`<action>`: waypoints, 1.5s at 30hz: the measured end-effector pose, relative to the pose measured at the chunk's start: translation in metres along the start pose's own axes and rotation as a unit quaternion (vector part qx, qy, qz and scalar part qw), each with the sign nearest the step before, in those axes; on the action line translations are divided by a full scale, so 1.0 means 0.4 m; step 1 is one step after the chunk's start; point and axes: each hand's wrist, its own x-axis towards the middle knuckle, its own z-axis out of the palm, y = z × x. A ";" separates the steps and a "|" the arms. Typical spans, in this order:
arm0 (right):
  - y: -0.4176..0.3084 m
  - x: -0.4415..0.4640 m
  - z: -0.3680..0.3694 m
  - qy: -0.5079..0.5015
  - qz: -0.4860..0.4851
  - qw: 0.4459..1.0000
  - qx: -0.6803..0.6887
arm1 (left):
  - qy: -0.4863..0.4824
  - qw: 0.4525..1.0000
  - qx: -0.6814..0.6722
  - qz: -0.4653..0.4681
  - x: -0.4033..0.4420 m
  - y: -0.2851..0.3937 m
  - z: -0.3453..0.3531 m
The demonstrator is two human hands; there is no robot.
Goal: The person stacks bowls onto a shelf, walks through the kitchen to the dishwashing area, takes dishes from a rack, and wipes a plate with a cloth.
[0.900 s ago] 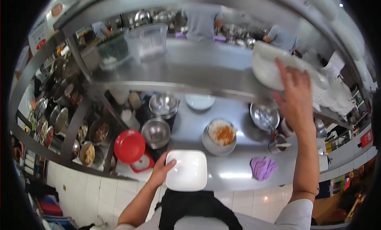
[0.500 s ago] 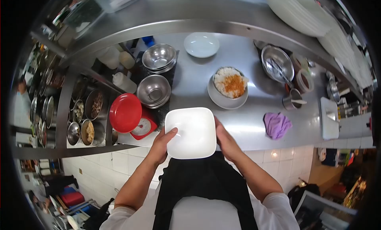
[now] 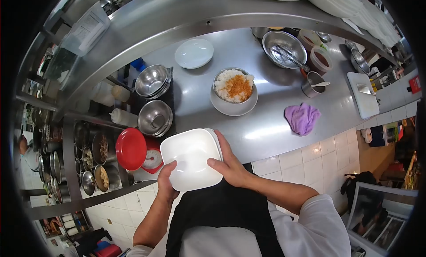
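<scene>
Between my two hands is a square white dish (image 3: 191,152) with rounded corners, held over the front edge of the steel counter. My left hand (image 3: 166,182) grips its left side, thumb on the rim. From the right, my right hand (image 3: 230,168) clasps it with the thumb over the inner face and the fingers behind. A second white edge shows behind the dish on the right, so another dish may be stacked under it. Beyond it, a bowl of white rice with orange-brown topping (image 3: 235,87) stands on a round white plate (image 3: 225,109).
Left of the dish are a red kitchen scale (image 3: 152,160) with a red pan (image 3: 131,149) and stacked steel bowls (image 3: 154,118). A white oval plate (image 3: 194,53) lies farther back. To the right are a purple cloth (image 3: 302,119), a steel cup (image 3: 313,85) and a steel mixing bowl (image 3: 284,48).
The view has turned to the right. My right thumb has come over onto the dish's inner face, and the dish is tilted, with a second white edge showing behind it.
</scene>
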 end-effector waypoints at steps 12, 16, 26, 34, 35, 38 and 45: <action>-0.147 -0.001 -0.005 -0.025 -0.091 0.996 -0.003 | -0.041 0.994 -0.055 0.091 -0.083 0.064 0.041; -0.303 0.036 -0.032 -0.037 -0.216 0.975 -0.029 | -0.110 0.976 -0.030 0.184 -0.150 0.179 0.123; -0.705 0.290 -0.118 -0.042 -0.181 0.957 0.225 | -0.212 0.912 0.032 0.349 -0.128 0.591 0.423; -0.768 0.454 -0.195 -0.009 -0.187 0.953 0.239 | -0.196 0.938 0.092 0.271 0.002 0.768 0.538; -0.757 0.445 -0.199 0.006 -0.192 0.954 0.230 | -0.207 0.936 0.092 0.269 -0.002 0.765 0.550; -0.695 0.406 -0.206 0.007 -0.264 0.943 0.201 | -0.150 0.926 0.115 0.327 0.008 0.749 0.574; -0.606 0.313 -0.198 0.050 -0.327 0.934 0.132 | -0.253 0.852 0.103 0.446 0.058 0.669 0.599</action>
